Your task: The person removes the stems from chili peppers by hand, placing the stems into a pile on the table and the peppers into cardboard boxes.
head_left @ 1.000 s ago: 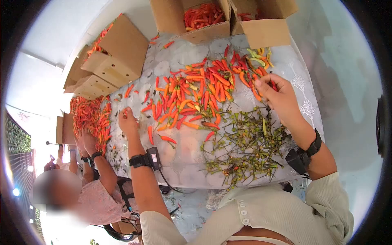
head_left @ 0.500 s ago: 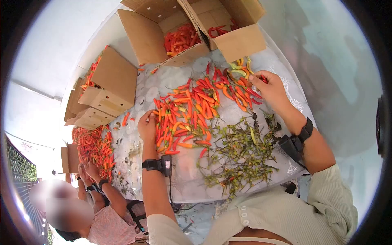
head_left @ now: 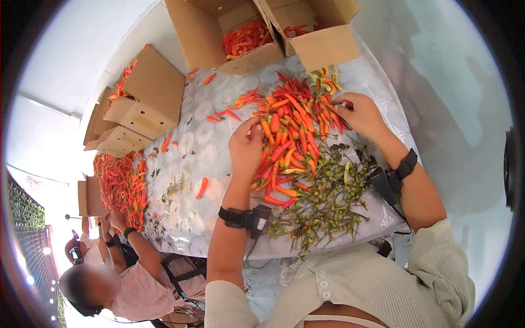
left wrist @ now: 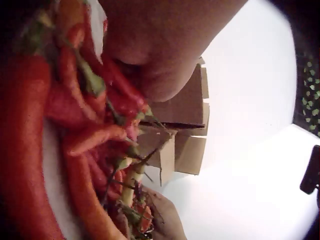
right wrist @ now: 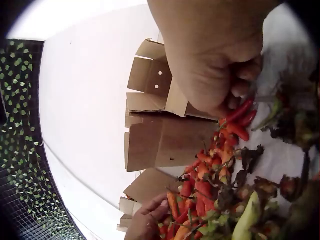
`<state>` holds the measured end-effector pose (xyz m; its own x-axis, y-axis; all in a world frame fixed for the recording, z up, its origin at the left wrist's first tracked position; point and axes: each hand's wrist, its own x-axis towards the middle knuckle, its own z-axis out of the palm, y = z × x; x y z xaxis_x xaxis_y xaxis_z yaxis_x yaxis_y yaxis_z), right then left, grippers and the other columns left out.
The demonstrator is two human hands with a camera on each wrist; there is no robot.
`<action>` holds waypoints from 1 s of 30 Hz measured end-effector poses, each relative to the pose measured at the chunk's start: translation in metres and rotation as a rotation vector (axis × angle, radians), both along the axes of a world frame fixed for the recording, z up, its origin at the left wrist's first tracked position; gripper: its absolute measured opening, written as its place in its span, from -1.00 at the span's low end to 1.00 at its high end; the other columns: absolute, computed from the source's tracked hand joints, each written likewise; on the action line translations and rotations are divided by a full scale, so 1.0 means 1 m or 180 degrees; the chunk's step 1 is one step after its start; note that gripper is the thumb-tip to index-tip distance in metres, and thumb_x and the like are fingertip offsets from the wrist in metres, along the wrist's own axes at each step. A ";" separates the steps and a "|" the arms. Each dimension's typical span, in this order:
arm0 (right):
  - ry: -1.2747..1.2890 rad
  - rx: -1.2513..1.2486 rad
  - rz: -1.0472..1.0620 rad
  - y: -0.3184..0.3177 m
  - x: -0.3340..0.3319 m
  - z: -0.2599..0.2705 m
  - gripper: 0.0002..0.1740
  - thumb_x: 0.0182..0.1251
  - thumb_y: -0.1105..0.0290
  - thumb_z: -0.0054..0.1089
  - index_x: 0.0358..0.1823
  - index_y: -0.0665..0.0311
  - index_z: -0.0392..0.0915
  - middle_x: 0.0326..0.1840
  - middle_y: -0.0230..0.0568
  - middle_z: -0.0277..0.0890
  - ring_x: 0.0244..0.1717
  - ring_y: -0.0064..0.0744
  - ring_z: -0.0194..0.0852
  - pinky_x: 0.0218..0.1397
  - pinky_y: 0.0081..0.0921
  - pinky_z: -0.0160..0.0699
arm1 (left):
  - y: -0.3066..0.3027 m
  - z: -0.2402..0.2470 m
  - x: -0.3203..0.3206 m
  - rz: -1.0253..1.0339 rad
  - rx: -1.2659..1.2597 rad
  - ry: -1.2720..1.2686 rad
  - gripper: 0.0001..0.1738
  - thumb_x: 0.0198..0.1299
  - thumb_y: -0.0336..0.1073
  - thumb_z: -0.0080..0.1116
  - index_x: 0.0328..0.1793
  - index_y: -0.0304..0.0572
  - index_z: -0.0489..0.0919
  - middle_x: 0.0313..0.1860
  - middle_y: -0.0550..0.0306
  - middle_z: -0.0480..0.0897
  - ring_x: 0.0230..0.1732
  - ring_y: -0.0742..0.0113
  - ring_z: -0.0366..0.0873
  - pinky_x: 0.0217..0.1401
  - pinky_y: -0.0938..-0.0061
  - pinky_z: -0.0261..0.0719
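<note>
A heap of red and orange chili peppers (head_left: 290, 134) lies between both hands on the table. Against its left side is my left hand (head_left: 246, 147), fingers touching the nearest peppers. In the left wrist view, red chili peppers (left wrist: 80, 175) with green stems crowd below that hand. My right hand (head_left: 363, 116) is at the heap's upper right edge with its fingers curled. From under those fingers a red chili pepper (right wrist: 242, 109) sticks out in the right wrist view; the palm is hidden.
Green stems (head_left: 322, 205) are heaped nearer the body. Yellow peppers (head_left: 331, 82) lie at the far right. Open cardboard boxes (head_left: 322, 46) with peppers stand at the back, another box (head_left: 156, 90) at the left. Someone seated left works at a larger pepper pile (head_left: 120, 186).
My left hand has moved right, and the spread peppers are now bunched closer between the hands. One orange pepper lies apart on the left. The right hand has stayed near the right edge.
</note>
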<state>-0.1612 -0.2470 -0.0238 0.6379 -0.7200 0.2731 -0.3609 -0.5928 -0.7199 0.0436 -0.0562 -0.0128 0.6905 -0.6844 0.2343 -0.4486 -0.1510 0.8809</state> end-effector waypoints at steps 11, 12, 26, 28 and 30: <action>-0.0252 0.0180 0.0128 0.009 0.002 0.009 -0.77 0.13 0.30 0.16 -0.29 0.32 0.59 -0.46 -0.06 0.54 -0.44 -0.18 0.56 -0.31 -0.36 0.47 | 0.161 0.013 0.099 0.1420 0.1226 -0.1456 -0.84 0.10 -0.32 0.18 -0.22 -0.22 0.59 -0.52 0.02 0.58 -0.53 0.30 0.49 -0.41 0.39 0.46; -0.0344 0.0168 0.0170 0.013 0.003 0.010 -0.77 0.13 0.30 0.16 -0.30 0.33 0.59 -0.46 -0.07 0.54 -0.42 -0.18 0.56 -0.30 -0.36 0.47 | 0.174 0.011 0.098 0.1481 0.1538 -0.1334 -0.84 0.09 -0.31 0.18 -0.25 -0.23 0.58 -0.53 0.01 0.57 -0.51 0.26 0.51 -0.38 0.37 0.47; -0.0235 0.0787 0.0347 0.028 0.013 0.011 -0.66 0.24 0.15 0.12 -0.31 0.35 0.57 -0.50 -0.17 0.50 -0.45 -0.31 0.49 -0.34 -0.41 0.43 | 0.048 0.005 -0.005 -0.0444 0.0945 0.0677 -0.83 0.21 -0.30 0.10 -0.17 -0.24 0.49 -0.51 0.12 0.52 -0.63 0.46 0.48 -0.60 0.52 0.43; -0.0667 0.1974 0.0619 0.021 0.009 0.011 -0.57 0.31 0.07 0.04 -0.22 0.39 0.53 -0.49 -0.23 0.48 -0.46 -0.38 0.45 -0.38 -0.49 0.40 | 0.034 0.022 -0.020 -0.0362 0.0822 0.0540 -0.83 0.22 -0.32 0.09 -0.14 -0.25 0.47 -0.52 0.14 0.51 -0.62 0.47 0.47 -0.62 0.53 0.41; -0.1503 0.3933 0.1151 0.013 0.002 0.014 -0.44 0.37 -0.02 -0.07 -0.06 0.43 0.46 -0.40 -0.29 0.47 -0.47 -0.50 0.39 -0.44 -0.61 0.36 | 0.023 0.038 -0.028 -0.0411 0.0491 0.0894 -0.84 0.24 -0.33 0.07 -0.13 -0.25 0.46 -0.53 0.16 0.49 -0.62 0.47 0.45 -0.65 0.55 0.38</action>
